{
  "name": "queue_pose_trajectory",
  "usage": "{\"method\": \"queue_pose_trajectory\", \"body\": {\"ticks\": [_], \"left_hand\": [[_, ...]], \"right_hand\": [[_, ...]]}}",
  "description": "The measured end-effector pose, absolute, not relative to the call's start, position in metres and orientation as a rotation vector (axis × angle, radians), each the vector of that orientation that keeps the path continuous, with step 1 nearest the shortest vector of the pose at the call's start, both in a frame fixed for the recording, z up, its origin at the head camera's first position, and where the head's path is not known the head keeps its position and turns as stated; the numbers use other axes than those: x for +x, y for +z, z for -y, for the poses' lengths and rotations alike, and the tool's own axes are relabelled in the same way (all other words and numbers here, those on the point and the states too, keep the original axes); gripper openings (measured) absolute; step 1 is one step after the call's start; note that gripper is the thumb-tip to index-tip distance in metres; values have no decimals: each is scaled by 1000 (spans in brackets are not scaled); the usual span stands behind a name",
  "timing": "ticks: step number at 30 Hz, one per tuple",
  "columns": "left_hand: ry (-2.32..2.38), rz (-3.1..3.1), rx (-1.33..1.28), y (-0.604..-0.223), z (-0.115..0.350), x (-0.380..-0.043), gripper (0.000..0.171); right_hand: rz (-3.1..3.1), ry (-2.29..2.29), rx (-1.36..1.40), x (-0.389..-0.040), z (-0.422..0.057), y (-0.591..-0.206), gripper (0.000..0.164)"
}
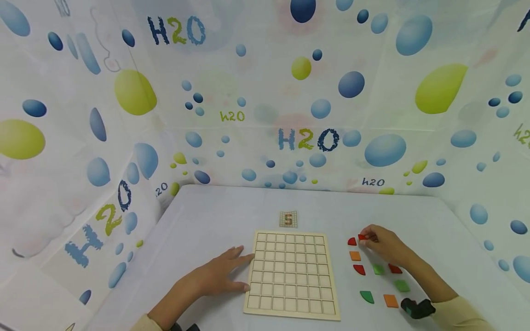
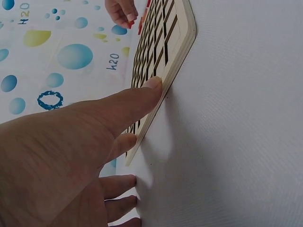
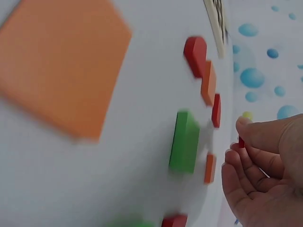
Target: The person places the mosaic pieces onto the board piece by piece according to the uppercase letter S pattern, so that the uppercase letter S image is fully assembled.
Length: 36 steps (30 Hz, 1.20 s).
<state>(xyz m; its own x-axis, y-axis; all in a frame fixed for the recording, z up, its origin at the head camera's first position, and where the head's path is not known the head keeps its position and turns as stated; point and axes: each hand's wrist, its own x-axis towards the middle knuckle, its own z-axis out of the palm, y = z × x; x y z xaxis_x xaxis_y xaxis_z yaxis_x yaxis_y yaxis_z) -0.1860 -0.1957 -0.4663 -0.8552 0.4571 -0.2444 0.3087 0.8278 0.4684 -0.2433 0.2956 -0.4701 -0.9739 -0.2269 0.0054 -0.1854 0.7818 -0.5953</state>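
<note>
A pale wooden grid board (image 1: pixel 290 277) lies flat on the white table. My left hand (image 1: pixel 217 275) has its fingers spread, with the thumb and a fingertip touching the board's left edge. Off to the board's right, my right hand (image 1: pixel 387 246) pinches a small red piece (image 3: pixel 241 142) between thumb and fingers, mostly covered by them. Beside those fingertips lies a red quarter-round piece (image 1: pixel 352 241), and an orange square (image 1: pixel 354 256) sits just nearer. Another red quarter-round piece (image 1: pixel 359 270) and a green square (image 1: pixel 378 269) lie closer to me.
Behind the board is a small card (image 1: pixel 288 219) with a figure on a grid. More pieces lie at the right: a green quarter-round (image 1: pixel 366 297), an orange square (image 1: pixel 391 301), a green square (image 1: pixel 401 286) and a red piece (image 1: pixel 395 268) under the right wrist. A patterned curtain (image 1: pixel 265 92) surrounds the table.
</note>
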Motion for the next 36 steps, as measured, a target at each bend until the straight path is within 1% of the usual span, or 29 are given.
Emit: {"method": "queue_pose_trajectory", "body": {"ticks": [9, 15, 22, 28, 36], "left_hand": [[592, -2654, 554, -463, 195, -185, 84], [598, -2657, 558, -463, 195, -184, 84], [592, -2654, 556, -462, 195, -183, 85], [581, -2664, 537, -462, 194, -183, 84], [591, -2661, 564, -462, 194, -183, 83]], "right_hand": [[-2861, -957, -409, -241, -243, -462, 20], [-2861, -944, -478, -240, -210, -466, 18], [-2817, -997, -463, -237, -176, -471, 15], [-2817, -1001, -510, -237, -155, -473, 13], [-2838, -984, -651, -237, -143, -476, 12]]}}
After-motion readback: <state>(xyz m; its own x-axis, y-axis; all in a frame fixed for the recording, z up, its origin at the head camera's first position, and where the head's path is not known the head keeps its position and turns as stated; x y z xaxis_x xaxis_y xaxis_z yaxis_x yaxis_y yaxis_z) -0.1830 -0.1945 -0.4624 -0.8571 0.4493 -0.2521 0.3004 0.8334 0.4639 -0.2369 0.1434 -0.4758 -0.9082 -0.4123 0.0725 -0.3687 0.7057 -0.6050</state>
